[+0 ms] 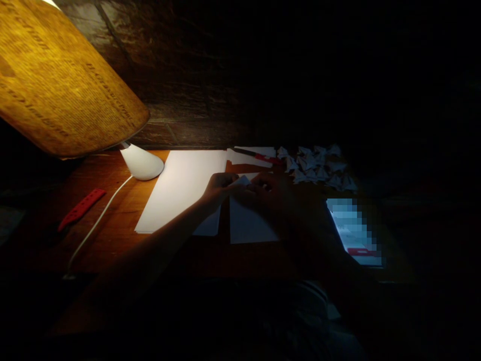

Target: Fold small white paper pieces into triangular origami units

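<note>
Both hands meet over the middle of the wooden table, pinching a small folded piece of paper (243, 180) between them. My left hand (221, 186) is closed on its left side, and my right hand (263, 185), in deep shadow, is closed on its right side. The paper's pale pointed tip shows between the fingers; the rest is hidden. Beneath the hands lies a white sheet (250, 225). To its left is a stack of white paper (188, 185). Behind the hands, a knife with a red handle (263, 157) rests on smaller paper pieces (246, 161).
At the back right sits a group of several folded paper shapes (315, 165). A lit tablet or phone (353, 230) lies at the right. On the left stand a lamp's yellow shade (71, 85) and white base (143, 163), with a cord (99, 220) and a red sheath-like object (81, 208).
</note>
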`<state>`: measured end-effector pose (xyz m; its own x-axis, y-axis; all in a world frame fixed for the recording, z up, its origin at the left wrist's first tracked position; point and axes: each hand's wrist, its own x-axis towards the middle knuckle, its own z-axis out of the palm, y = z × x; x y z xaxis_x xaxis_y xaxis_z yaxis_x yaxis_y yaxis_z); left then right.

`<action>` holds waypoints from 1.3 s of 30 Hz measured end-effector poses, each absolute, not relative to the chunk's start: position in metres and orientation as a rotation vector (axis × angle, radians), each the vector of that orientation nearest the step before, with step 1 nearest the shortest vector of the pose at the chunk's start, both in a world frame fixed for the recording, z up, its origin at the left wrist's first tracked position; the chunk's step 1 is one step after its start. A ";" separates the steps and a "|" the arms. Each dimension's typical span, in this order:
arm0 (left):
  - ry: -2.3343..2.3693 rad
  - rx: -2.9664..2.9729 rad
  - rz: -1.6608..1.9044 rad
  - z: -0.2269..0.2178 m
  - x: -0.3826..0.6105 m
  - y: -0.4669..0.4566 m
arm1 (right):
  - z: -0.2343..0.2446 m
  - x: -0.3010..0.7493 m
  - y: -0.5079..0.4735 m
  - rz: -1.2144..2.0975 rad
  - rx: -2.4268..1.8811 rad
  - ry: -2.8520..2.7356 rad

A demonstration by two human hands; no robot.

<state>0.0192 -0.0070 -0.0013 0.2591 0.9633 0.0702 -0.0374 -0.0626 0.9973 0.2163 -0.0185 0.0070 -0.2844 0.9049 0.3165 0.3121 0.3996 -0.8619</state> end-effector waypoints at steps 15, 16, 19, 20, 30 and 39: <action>0.901 1.521 1.100 0.009 0.019 -0.009 | 0.005 0.212 -0.023 0.978 -1.108 -1.819; 0.913 1.539 1.109 0.010 0.019 -0.009 | 0.005 0.212 -0.024 0.975 -1.107 -1.829; 0.919 1.584 1.118 0.011 0.018 -0.011 | 0.005 0.209 -0.027 0.975 -1.139 -1.816; 0.917 1.594 1.117 0.011 0.017 -0.011 | 0.005 0.209 -0.028 0.980 -1.145 -1.810; 0.972 1.569 1.213 0.006 0.019 -0.008 | 0.005 0.209 -0.023 1.049 -1.076 -1.627; 0.930 1.771 1.119 0.012 0.016 -0.014 | 0.006 0.205 -0.030 1.142 -1.071 -1.537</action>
<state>0.0156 -0.0137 0.0122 0.3310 0.8869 0.3221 0.1538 -0.3875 0.9089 0.2051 -0.0298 0.0059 -0.2067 0.9641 0.1665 0.1186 0.1936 -0.9739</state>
